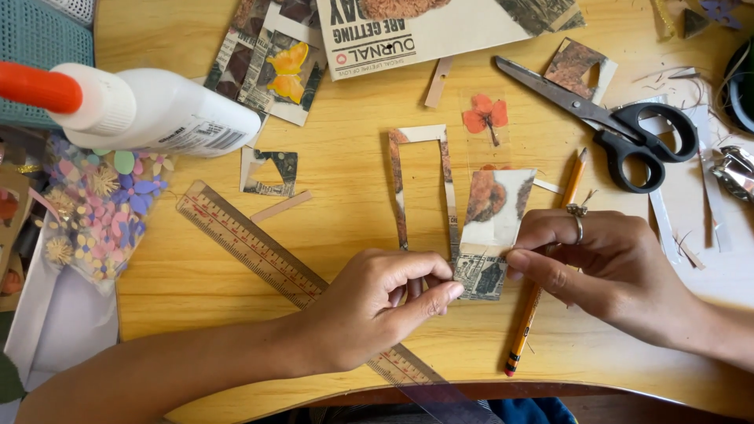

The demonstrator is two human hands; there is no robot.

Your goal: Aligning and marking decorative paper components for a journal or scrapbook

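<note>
Near the worktop's (236, 314) front edge, left hand (369, 306) and right hand (605, 267) each pinch the printed paper strip (491, 235); keeping it flat beside the cut-out frame (424, 188) would aid alignment.

A light, varnished wooden table (345, 188) with a curved near edge carries the clutter. From its middle, black-handled steel scissors (620, 126) lie at two o'clock, a white glue bottle with an orange cap (141, 106) at ten, a clear plastic ruler (259, 251) at eight. A yellow pencil (542, 275) lies at four o'clock, and a cut paper frame strip (424, 184) at the centre.
</note>
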